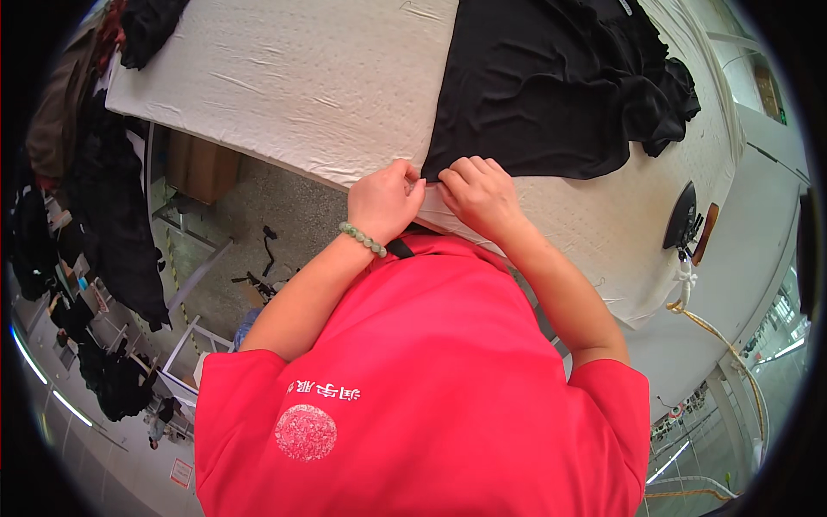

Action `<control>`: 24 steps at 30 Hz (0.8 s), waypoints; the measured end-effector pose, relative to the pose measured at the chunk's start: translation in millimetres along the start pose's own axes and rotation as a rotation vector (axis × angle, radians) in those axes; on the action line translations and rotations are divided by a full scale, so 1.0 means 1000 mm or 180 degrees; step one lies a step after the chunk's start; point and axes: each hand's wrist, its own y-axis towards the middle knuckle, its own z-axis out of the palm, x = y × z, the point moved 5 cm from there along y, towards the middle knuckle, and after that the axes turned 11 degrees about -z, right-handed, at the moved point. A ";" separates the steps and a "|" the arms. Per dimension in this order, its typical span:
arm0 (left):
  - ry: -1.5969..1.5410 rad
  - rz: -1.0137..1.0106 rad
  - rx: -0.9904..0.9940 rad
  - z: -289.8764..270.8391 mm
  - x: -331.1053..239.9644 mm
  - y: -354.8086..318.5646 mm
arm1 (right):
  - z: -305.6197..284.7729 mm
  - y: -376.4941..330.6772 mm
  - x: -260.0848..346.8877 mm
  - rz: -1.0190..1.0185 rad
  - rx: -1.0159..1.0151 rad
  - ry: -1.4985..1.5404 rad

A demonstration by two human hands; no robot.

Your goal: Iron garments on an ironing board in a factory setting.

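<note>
A black garment (534,103) of smooth cloth lies on the padded white table. Its left part is spread flat with a straight side edge, while the right part is bunched in folds. At its near left corner my two hands are close together. My left hand (383,198), with a beaded bracelet (363,239) on the wrist, is closed with thumb and fingers pinched at that corner. The fingers of my right hand (480,196) are curled down on the near hem, just right of the corner. The cloth under the fingertips is mostly hidden.
The white table cover (293,77) stretches left of the garment. At the table's right stands a black iron (680,215) with a cord (728,345) trailing down. Dark clothes (108,207) hang at the left, and a brown box (201,165) sits below the table.
</note>
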 end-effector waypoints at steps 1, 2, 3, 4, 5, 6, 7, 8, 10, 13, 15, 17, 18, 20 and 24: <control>-0.0115 -0.0058 0.0044 0.000 0.002 0.000 | 0.003 0.000 0.001 -0.0006 0.0014 -0.0031; -0.0232 -0.0117 0.0081 -0.002 0.003 0.000 | 0.006 0.000 0.002 -0.0019 0.0027 -0.0064; -0.0229 -0.0113 0.0082 -0.003 0.003 0.001 | 0.008 0.001 0.002 -0.0031 0.0041 -0.0098; -0.0259 -0.0171 0.0161 -0.004 0.004 0.002 | 0.009 0.002 0.003 -0.0028 0.0041 -0.0100; -0.0291 -0.0230 0.0240 -0.004 0.004 0.003 | 0.009 0.002 0.004 -0.0010 -0.0073 -0.0014; -0.0325 -0.0289 0.0321 -0.004 0.004 0.003 | 0.009 0.002 0.004 0.0007 -0.0184 0.0073; -0.0330 -0.0293 0.0316 -0.003 0.006 0.004 | 0.009 0.004 0.006 0.0015 -0.0296 0.0162; -0.0555 -0.0391 0.0468 0.003 0.010 0.007 | 0.010 0.005 0.008 0.0007 -0.0291 0.0163; -0.1007 -0.0586 0.0774 0.012 0.017 0.011 | 0.013 0.007 0.012 0.0024 -0.0388 0.0227; -0.1163 -0.0725 0.0892 0.015 0.022 0.014 | 0.015 0.008 0.013 0.0038 -0.0384 0.0274; -0.1241 -0.0791 0.0955 0.016 0.022 0.015 | 0.016 0.009 0.013 0.0057 -0.0292 0.0305; -0.0869 -0.0620 0.0781 0.013 0.019 0.014 | 0.010 0.012 0.010 0.0106 -0.0354 0.0300; -0.0682 -0.0537 0.0693 0.010 0.018 0.014 | 0.003 0.015 0.007 0.0156 -0.0421 0.0297; -0.0695 -0.0552 0.0645 0.007 0.014 0.012 | -0.007 0.020 0.001 0.0214 -0.0487 0.0287; -0.0571 -0.0388 0.0252 0.001 0.007 0.009 | -0.024 0.019 -0.017 0.0404 -0.0419 -0.0244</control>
